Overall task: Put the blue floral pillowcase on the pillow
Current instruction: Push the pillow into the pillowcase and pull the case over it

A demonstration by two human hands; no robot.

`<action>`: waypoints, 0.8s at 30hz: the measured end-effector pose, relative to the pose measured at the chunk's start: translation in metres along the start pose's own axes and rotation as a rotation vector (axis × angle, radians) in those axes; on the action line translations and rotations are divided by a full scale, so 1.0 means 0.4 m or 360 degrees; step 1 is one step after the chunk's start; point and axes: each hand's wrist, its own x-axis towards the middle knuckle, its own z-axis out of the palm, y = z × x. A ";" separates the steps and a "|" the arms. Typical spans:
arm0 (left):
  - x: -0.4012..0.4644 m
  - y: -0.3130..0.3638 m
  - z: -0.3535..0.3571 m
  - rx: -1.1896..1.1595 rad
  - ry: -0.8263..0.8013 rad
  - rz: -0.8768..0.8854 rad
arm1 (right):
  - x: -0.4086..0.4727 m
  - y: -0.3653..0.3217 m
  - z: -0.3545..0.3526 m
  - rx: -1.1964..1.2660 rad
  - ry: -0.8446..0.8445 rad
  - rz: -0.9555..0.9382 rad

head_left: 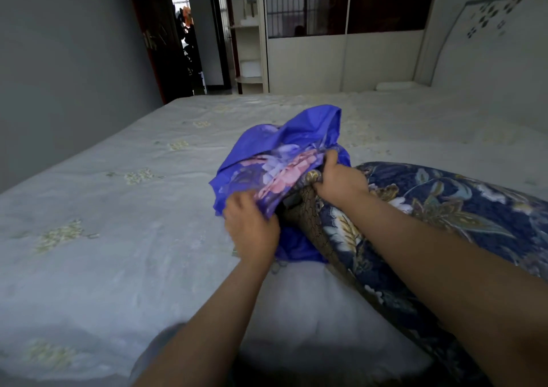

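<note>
While both hands worked at the middle of the bed (pixel 118 196), a white cushion (pixel 296 306) lay close to the person, between the two arms. A second small white pillow (pixel 396 85) sat far off by the headboard (pixel 489 30). Nothing stood in front of the hands.

The pillow (pixel 444 208) had a dark blue cover with leaves and flowers. It lay long, running from the right side in toward the middle, with its near end pointing left. The pillowcase (pixel 284 155) was bright blue with pink flowers. It sat bunched up over that end of the pillow, with its open mouth facing the pillow.

The left hand (pixel 252 226) pinched the lower edge of the pillowcase with curled fingers. The right hand (pixel 341 182) gripped the top edge of the pillowcase together with the end of the pillow.

The bed had a pale sheet with small yellow flower patches. Behind it stood a white wardrobe (pixel 341 54) with dark panels, some open shelves (pixel 249 45), a grey wall (pixel 59 60) and a dark doorway (pixel 184 45).
</note>
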 end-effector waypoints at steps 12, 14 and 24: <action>0.137 -0.036 0.060 -0.2201 -0.0693 -0.0955 | 0.081 -0.028 -0.155 0.0996 -0.0478 -0.0181; 0.176 -0.038 0.055 -0.2229 -0.0710 -0.0931 | 0.089 -0.025 -0.190 0.1389 -0.0527 -0.0005; 0.278 0.004 -0.035 -0.1825 -0.0317 -0.0710 | 0.077 -0.006 -0.196 0.1810 -0.0348 0.0248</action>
